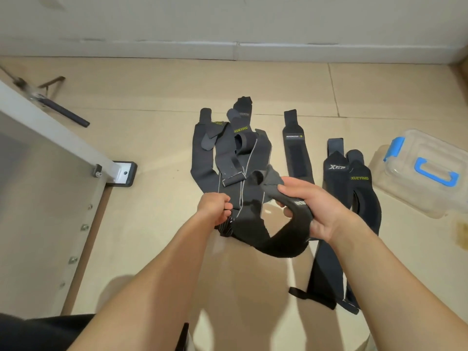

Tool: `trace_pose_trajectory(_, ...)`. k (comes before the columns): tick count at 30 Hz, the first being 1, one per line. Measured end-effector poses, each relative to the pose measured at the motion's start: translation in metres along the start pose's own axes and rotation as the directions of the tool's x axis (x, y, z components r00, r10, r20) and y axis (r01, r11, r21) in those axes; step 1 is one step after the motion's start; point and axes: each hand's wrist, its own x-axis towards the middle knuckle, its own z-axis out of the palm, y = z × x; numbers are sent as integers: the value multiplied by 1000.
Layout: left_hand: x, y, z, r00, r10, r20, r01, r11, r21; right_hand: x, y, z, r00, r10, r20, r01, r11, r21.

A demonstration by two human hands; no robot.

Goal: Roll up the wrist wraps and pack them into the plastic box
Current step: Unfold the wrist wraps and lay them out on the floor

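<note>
Wrist wrap (281,245), center frame: soft, light, floppy; likely sags unless rolled tight from end. Left hand (216,207) fingers pinch left end; right hand (314,211) fingers curl round other.

A pale beige tiled floor (152,138) carries everything. At the centre of the frame lies a tangled heap of black wrist wraps (202,158). Just right of it a single wrap (295,148) lies straight, then a pair of wraps (336,178) side by side. A clear plastic box (430,153) with blue handle sits at the right edge. At left stands a black foot bracket (125,173); at upper left lies a dark bar (68,114).
</note>
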Motion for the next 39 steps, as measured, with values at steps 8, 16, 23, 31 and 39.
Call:
trace_pose_trajectory(8,79,2,-9,961,188,-204,-128,953,274,99,38,-18,923,-85,-374,-16,965,-260)
trace_pose_trajectory(16,146,23,-20,863,177,-473,-81,973,215,182,64,-25,932,-89,-350,-63,915,-399)
trace_pose_trajectory(23,170,51,-36,957,-17,-290,-67,959,-276,214,67,2,981,-85,-174,-20,850,-527)
trace_pose_trajectory(31,124,73,-68,539,473,-697,-476,853,211,211,67,33,992,114,-61,-118,608,-785)
trace_pose_trajectory(39,87,21,-39,786,618,-11,-356,467,809,194,57,40,896,-116,-428,-132,852,-506)
